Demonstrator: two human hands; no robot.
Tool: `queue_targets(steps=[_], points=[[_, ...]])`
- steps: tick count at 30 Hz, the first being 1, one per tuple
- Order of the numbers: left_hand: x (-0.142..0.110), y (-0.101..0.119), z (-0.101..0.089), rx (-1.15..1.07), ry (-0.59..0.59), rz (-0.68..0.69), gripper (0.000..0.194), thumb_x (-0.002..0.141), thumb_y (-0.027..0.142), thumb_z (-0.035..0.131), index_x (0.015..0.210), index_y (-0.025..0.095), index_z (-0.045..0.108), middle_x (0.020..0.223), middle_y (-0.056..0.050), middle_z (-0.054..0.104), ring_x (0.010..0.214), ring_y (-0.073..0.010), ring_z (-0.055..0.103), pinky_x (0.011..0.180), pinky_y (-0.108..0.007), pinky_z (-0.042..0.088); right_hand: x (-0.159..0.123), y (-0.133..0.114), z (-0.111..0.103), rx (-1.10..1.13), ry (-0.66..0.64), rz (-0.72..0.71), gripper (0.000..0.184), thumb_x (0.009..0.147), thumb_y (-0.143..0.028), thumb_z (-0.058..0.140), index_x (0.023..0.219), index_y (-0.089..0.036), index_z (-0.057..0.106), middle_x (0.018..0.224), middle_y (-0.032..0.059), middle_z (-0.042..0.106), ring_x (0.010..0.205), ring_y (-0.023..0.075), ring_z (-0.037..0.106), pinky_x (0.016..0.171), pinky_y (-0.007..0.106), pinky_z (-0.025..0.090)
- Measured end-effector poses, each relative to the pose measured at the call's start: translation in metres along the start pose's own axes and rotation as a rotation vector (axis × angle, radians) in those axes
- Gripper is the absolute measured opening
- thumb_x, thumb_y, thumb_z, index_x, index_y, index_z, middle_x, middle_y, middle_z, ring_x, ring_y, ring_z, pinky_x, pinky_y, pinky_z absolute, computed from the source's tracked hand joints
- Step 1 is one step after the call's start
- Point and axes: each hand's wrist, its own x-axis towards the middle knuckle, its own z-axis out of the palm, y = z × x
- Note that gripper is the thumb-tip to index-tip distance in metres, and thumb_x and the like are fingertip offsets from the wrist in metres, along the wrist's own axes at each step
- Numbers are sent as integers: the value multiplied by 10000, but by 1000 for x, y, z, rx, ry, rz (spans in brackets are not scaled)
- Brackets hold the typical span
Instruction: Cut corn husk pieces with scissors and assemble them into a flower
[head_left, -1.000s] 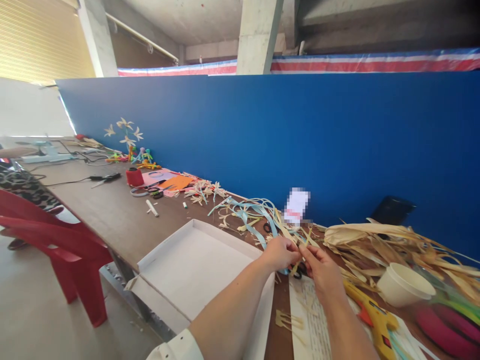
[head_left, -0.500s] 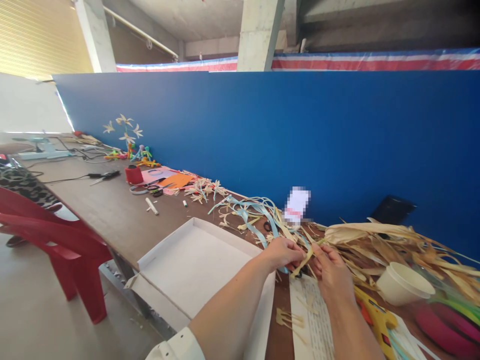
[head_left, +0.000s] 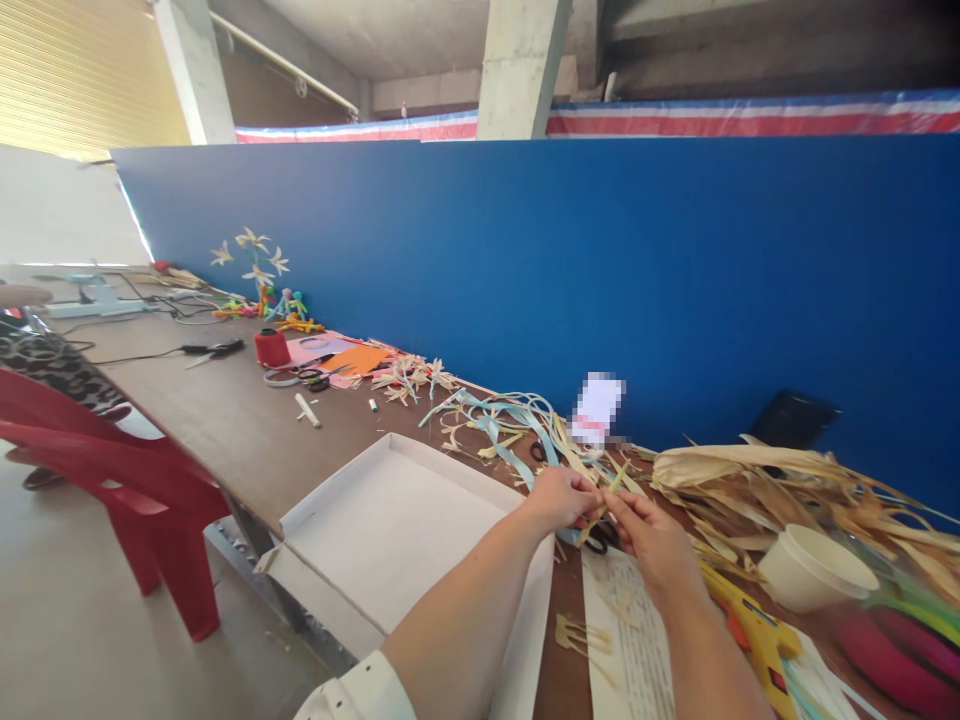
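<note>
My left hand [head_left: 564, 498] and my right hand [head_left: 651, 535] meet over the table, fingers closed in a pinch. Between them is a narrow pale yellow-green strip of husk [head_left: 619, 474], its tip pointing up past the fingertips and part of it hanging below. The fingers hide its middle. Black scissor handles [head_left: 598, 541] show just under the hands. Below lies a printed sheet of paper [head_left: 626, 640] with cut husk scraps [head_left: 581, 634] beside and on it. Blue ribbons [head_left: 491, 430] and more pale strips lie tangled beyond my left hand.
An open white box [head_left: 420, 540] lies left of my arms. On the right are dried corn husks [head_left: 757, 490], a cream cup [head_left: 814, 568] and a yellow glue gun [head_left: 757, 635]. Along the blue partition [head_left: 480, 260] stand a phone, red thread [head_left: 271, 347] and husk flowers. A red chair [head_left: 150, 500] stands left.
My right hand has moved slightly left, bringing its fingertips against my left ones. The strip, earlier stretched visibly between the hands, is now mostly covered by fingers, with its tip sticking up.
</note>
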Motion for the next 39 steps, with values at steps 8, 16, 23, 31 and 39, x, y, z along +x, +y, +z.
queue_targets(steps=[8, 16, 23, 31, 39], points=[[7, -6, 3, -1, 31, 33, 86, 746, 235, 614, 719, 154, 610, 588, 15, 594, 517, -103, 563, 539, -228, 484, -6, -12, -1, -335, 117, -114, 414, 656, -479, 639, 893, -152, 733, 470, -23, 543, 433, 141, 451, 444, 268, 332], [8, -11, 2, 160, -13, 110, 131, 783, 228, 545, 822, 149, 641, 666, -20, 645, 587, -115, 593, 572, -222, 483, -4, -17, -3, -536, 126, -181, 416, 625, -530, 583, 795, -183, 737, 578, 30, 660, 539, 210, 571, 517, 301, 398], [-4, -6, 4, 744, 225, 432, 140, 755, 248, 516, 764, 175, 635, 814, -50, 662, 763, -176, 588, 715, -276, 459, -3, -14, 6, -605, 207, -247, 350, 623, -494, 539, 700, -195, 702, 688, 79, 701, 662, 255, 627, 606, 324, 437], [-2, -8, 4, 810, 247, 716, 135, 778, 218, 482, 802, 176, 609, 853, -53, 624, 781, -162, 567, 700, -251, 440, -7, -21, 9, -546, 259, -167, 385, 624, -494, 543, 761, -175, 708, 685, 90, 694, 672, 263, 618, 622, 326, 428], [-10, -3, 11, 592, 156, 746, 113, 745, 208, 522, 794, 172, 617, 820, -37, 631, 782, -144, 565, 739, -243, 438, 4, -4, -3, -321, 402, -82, 284, 569, -401, 636, 702, -158, 700, 635, 75, 665, 669, 250, 592, 616, 323, 425]])
